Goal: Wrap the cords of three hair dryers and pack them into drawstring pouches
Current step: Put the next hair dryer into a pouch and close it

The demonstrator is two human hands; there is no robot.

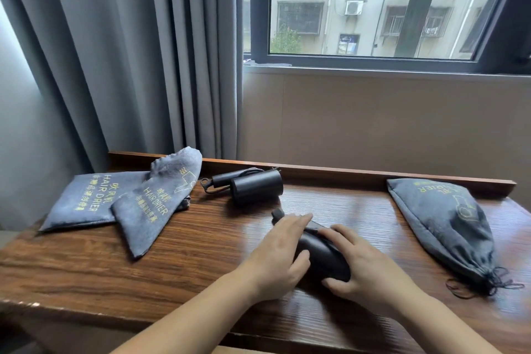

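On the brown wood-grain desk [178, 241], both hands curl their fingers round a matte black hair dryer [324, 259] lying near the front edge: the left hand [280, 250] over its far end, the right hand [365, 264] at its near end. A second black hair dryer [255, 188] lies behind, between two flat grey fabric pouches [120, 204] on the left and a filled grey drawstring pouch [448, 227] on the right.

Black dryer [321, 257] lies between two empty pouches [115, 204] and one filled [448, 227]

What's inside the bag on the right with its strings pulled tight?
The pouch on the right bulges as if something is packed inside, but its grey cloth covers it, so the contents cannot be seen. Only its black drawstrings show.
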